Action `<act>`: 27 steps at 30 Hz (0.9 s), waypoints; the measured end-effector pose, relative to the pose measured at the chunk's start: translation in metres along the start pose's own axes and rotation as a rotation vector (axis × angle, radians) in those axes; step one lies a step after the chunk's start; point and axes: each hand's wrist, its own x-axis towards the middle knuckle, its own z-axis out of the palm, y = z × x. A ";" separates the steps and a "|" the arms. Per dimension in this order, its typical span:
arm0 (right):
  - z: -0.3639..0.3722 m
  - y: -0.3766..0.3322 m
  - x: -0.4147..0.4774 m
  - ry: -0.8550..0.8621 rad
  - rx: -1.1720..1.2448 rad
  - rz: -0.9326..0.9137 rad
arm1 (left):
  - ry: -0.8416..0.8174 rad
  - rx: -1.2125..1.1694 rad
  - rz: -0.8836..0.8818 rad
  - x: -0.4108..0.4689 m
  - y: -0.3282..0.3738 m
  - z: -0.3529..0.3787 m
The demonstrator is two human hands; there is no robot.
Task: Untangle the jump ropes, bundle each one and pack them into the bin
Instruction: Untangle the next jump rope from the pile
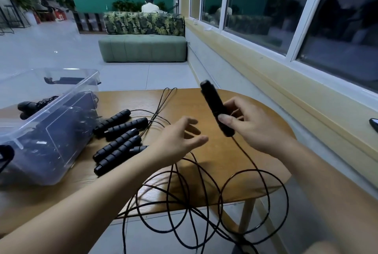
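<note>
loose black rope loops [204, 202] hang off the near edge of the wooden table [235, 163], nearest the camera. above them the right hand [255, 124] is clamped on a black handle [216, 108], tilted up and away, its cord trailing down into the loops. the left hand [178, 141] hovers just beside it, fingers spread apart and empty. further left, other ridged handles [118, 137] lie beside the clear bin [49, 110], which holds dark bundles.

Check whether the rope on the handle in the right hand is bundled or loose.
Loose. The cord trails from the handle in the right hand in open loops over the table edge.
</note>
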 end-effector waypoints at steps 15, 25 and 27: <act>0.033 -0.029 0.013 0.219 0.793 0.158 | -0.151 -0.795 -0.104 -0.013 0.011 -0.026; 0.006 -0.036 -0.005 -0.406 0.955 0.101 | 0.077 -0.723 0.121 -0.018 -0.002 -0.080; 0.006 -0.037 -0.006 -0.453 0.846 0.156 | 0.121 -0.617 0.116 -0.020 -0.004 -0.084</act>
